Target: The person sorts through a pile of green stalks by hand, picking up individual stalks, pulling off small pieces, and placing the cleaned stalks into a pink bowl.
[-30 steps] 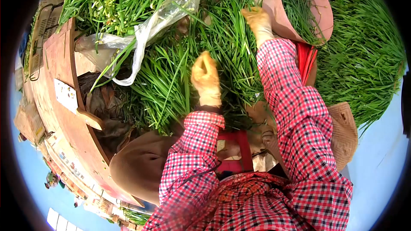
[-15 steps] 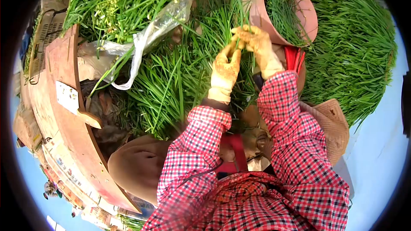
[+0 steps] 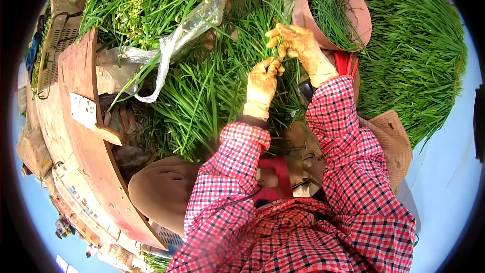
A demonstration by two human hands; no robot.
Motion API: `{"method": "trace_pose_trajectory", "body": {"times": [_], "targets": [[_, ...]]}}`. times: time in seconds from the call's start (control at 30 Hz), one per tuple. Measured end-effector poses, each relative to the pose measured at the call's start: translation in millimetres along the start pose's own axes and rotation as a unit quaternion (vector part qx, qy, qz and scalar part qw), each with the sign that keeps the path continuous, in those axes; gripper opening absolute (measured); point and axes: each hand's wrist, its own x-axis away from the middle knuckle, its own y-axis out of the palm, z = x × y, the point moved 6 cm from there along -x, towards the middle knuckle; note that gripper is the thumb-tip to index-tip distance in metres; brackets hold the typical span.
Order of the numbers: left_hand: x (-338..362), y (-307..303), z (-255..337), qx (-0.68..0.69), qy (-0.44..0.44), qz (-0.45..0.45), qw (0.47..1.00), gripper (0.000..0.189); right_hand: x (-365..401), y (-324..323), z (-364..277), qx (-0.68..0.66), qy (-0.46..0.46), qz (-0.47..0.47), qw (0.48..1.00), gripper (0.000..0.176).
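Note:
In a stained yellow work glove, my left hand has its fingers closed in a pinch on thin green garlic chive stalks. Just above it and to the right is my right hand, gloved alike, with thumb and fingers bent in towards the left fingertips. The stalks pass between the two hands, though the right fingers partly hide where they are gripped. A loose heap of long garlic chives lies below and left of the hands. Close beside the right hand, a pink bucket tilts with budded stalks inside.
A clear plastic bag lies under a big pile of cut greens. On a curved wooden board at the left rests a cleaver with a wooden handle. Dense green bundles stand at the right, above a blue floor.
My left fingers have curled in more tightly. My right hand has shifted slightly, its fingers now reaching further left and a little apart from the left hand.

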Motion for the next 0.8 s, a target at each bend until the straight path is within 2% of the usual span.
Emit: {"method": "trace_pose_trajectory", "body": {"times": [0.07, 0.17, 0.2, 0.23, 0.3, 0.33, 0.37, 0.43, 0.47, 0.5, 0.53, 0.57, 0.6, 0.63, 0.67, 0.7, 0.73, 0.77, 0.8], "targets": [[-1, -4, -2, 0.001, 0.025, 0.019, 1.000, 0.021, -1, 3, 6, 0.032, 0.033, 0.010, 0.999, 0.043], [-3, -5, 4, -0.057, 0.040, 0.004, 0.998, 0.020, -9, 4, 19, -0.005, 0.063, -0.011, 0.998, 0.029], [-4, -1, 6, -0.002, 0.029, 0.001, 1.000, 0.019, -10, 4, 13, 0.121, 0.027, -0.020, 0.992, 0.026], [-3, 2, 8, -0.045, 0.019, -0.017, 0.999, 0.017, -11, 5, 7, 0.245, -0.010, -0.029, 0.969, 0.024], [1, 7, 14, -0.133, -0.004, -0.054, 0.990, 0.014, -13, 0, 12, 0.387, -0.087, -0.047, 0.917, 0.024], [-4, 9, 4, -0.126, 0.019, -0.110, 0.986, 0.014, -19, -12, 29, 0.410, -0.129, -0.057, 0.901, 0.025], [-7, 11, 7, -0.244, 0.058, -0.135, 0.959, 0.014, -19, -21, 37, 0.431, -0.171, -0.068, 0.883, 0.026], [-7, 14, 9, -0.467, 0.128, -0.176, 0.857, 0.014, -4, -29, 10, 0.579, -0.260, -0.052, 0.771, 0.021], [-8, 10, 5, -0.462, 0.099, -0.169, 0.865, 0.009, 4, -33, -4, 0.642, -0.304, -0.033, 0.704, 0.023], [-12, 4, -4, -0.442, 0.067, -0.161, 0.880, 0.009, 16, -50, -32, 0.404, -0.062, 0.123, 0.904, 0.023], [-15, -4, -20, -0.422, 0.034, -0.153, 0.893, 0.008, 18, -60, -52, 0.575, -0.182, 0.106, 0.790, 0.023], [-18, -13, -30, -0.400, 0.000, -0.142, 0.905, 0.008, 24, -70, -70, 0.713, -0.300, 0.140, 0.618, 0.024], [-19, -21, -33, -0.394, -0.062, -0.181, 0.899, 0.016, 16, -109, -65, 0.635, -0.230, 0.175, 0.716, 0.023], [-19, -34, -32, -0.324, -0.091, -0.131, 0.933, 0.021, 10, -148, -58, 0.539, -0.168, 0.223, 0.794, 0.026], [-18, -45, -31, -0.249, -0.116, -0.080, 0.958, 0.026, 7, -162, -58, 0.537, -0.097, 0.244, 0.801, 0.030], [-17, -56, -32, -0.172, -0.139, -0.030, 0.975, 0.031, 5, -176, -57, 0.536, -0.022, 0.262, 0.802, 0.034], [-25, -73, -29, -0.422, -0.056, 0.042, 0.904, 0.045, 3, -189, -55, 0.535, 0.052, 0.276, 0.797, 0.038], [-26, -82, -25, -0.433, -0.100, 0.060, 0.894, 0.052, -7, -215, -44, 0.621, 0.019, 0.301, 0.723, 0.038], [-26, -92, -20, -0.457, -0.076, 0.114, 0.879, 0.054, -8, -205, -51, 0.698, -0.008, 0.333, 0.634, 0.039]]}}
